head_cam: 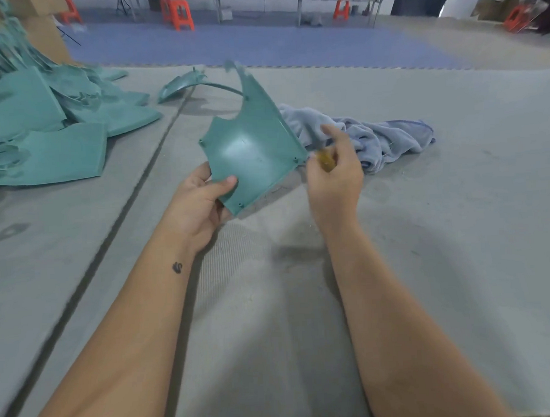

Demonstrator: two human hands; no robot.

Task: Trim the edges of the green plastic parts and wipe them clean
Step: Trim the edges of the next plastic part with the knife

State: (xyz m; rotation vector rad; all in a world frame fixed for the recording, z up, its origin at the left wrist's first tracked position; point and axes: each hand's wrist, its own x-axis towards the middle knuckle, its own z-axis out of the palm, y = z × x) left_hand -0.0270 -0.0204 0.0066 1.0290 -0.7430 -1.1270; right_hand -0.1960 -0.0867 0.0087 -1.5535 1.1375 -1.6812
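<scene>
Green plastic part (pixel 252 146): we held it tilted above the grey mat (pixel 426 233), just in front of the cloth.
Left hand (pixel 201 202): we gripped the part's lower corner, thumb on its face.
Right hand (pixel 335 171): our fingers curled round a small yellowish tool (pixel 327 162) at the part's right corner; blurred.
Cloth (pixel 384 137): a crumpled blue-grey heap on the mat.
Pile of green parts (pixel 43 130): it lay on the mat at our far left.
</scene>
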